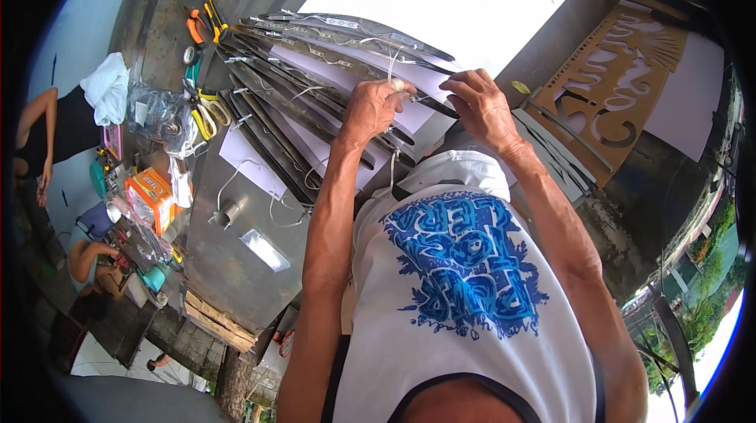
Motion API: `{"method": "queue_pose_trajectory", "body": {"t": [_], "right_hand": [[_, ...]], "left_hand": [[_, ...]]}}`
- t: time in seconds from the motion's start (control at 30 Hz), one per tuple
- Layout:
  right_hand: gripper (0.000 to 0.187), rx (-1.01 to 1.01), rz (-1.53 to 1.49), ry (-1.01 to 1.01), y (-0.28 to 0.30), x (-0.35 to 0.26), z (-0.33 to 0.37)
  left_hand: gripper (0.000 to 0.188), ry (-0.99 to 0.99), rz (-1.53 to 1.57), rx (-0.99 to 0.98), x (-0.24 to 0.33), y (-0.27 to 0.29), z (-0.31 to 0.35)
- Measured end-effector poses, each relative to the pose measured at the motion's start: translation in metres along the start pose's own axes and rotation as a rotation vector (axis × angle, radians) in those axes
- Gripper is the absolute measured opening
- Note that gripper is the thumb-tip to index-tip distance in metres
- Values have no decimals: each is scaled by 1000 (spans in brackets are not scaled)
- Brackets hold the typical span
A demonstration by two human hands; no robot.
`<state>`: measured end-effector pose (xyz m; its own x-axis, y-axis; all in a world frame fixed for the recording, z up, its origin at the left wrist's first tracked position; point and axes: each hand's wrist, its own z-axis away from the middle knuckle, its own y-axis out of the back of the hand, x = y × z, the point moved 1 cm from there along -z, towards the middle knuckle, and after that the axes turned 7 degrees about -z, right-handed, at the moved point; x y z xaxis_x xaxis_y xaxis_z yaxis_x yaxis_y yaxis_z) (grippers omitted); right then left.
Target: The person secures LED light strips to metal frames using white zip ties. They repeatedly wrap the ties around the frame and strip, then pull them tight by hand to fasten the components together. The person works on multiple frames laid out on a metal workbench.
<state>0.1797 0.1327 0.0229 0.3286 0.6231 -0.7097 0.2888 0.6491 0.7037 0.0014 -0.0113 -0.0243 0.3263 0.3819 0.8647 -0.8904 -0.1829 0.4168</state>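
Several long, dark, pointed strips (315, 96) with small LED modules and thin white wires lie fanned out on the bench before me. My left hand (374, 110) is closed over their near ends, its thumb and fingers pinching a white wire (391, 64) that loops up from it. A pale band shows at its fingertips. Just to the right, my right hand (482, 108) has its fingers bent and drawn together above the tip of one strip. Whatever lies in that pinch is too small to make out.
Pliers (213, 20), scissors (209, 114) and an orange box (151, 198) lie to the left. A metal tube (227, 214) stands on the bench (244, 289). White sheet (441, 5) lies at the far side, a brown cut-out stencil board (622, 84) at right. People are at far left.
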Motion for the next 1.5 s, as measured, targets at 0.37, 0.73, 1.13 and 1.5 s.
{"method": "queue_pose_trajectory", "body": {"t": [0.37,0.73,1.13,1.5], "right_hand": [[14,-312,119,145,-10,12,-23],[12,-320,109,127,-27,9,-26],[40,-332,128,50,-32,-4,-28],[26,-285,15,-35,-27,2,-17]], "left_hand": [[14,-3,-40,3,6,3,0],[17,-13,-23,19,-1,0,0],[21,6,5,11,-7,0,0],[19,53,12,-7,-7,-1,0]]}}
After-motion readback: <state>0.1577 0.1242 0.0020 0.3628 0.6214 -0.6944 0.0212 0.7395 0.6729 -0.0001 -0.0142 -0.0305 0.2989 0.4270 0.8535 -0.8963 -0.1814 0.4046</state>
